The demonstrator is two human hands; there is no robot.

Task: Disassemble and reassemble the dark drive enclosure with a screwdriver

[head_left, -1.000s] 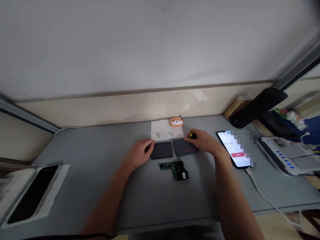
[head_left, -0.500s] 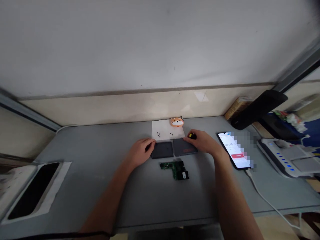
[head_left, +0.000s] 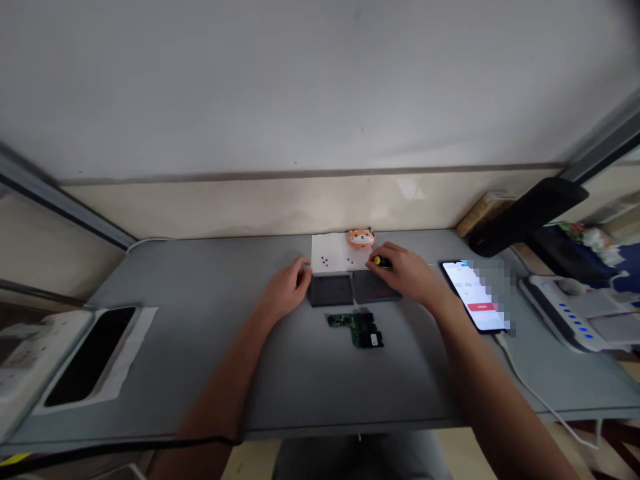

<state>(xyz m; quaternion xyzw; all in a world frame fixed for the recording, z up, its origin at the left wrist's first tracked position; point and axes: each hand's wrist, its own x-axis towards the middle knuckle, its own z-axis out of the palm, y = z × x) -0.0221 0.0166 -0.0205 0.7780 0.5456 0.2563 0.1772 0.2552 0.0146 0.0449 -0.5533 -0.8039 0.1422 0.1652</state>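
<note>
My left hand (head_left: 287, 290) rests at the left edge of a black plastic cover (head_left: 331, 291), fingers curved and a little apart, nothing visible in them. My right hand (head_left: 403, 270) is closed on a small screwdriver (head_left: 381, 261) with a yellow-and-black handle; its tip cannot be made out. Under that hand lies a second dark cover (head_left: 373, 287), partly hidden. Behind the covers, several tiny screws (head_left: 325, 261) lie on a white paper (head_left: 335, 247), beside an orange animal-faced case (head_left: 361, 238). A green circuit board (head_left: 357, 329) with black parts lies in front.
A lit phone (head_left: 473, 297) with a white cable (head_left: 530, 393) is at the right, near a white power strip (head_left: 575, 313). A black cylinder (head_left: 527, 217) leans behind. At the left a dark phone-like slab (head_left: 90, 357) lies on white paper. A wall backs the desk.
My right hand has lifted off the right cover and moved toward the paper, the screwdriver still in it. My left fingers have loosened at the left cover. The view has shifted slightly.
</note>
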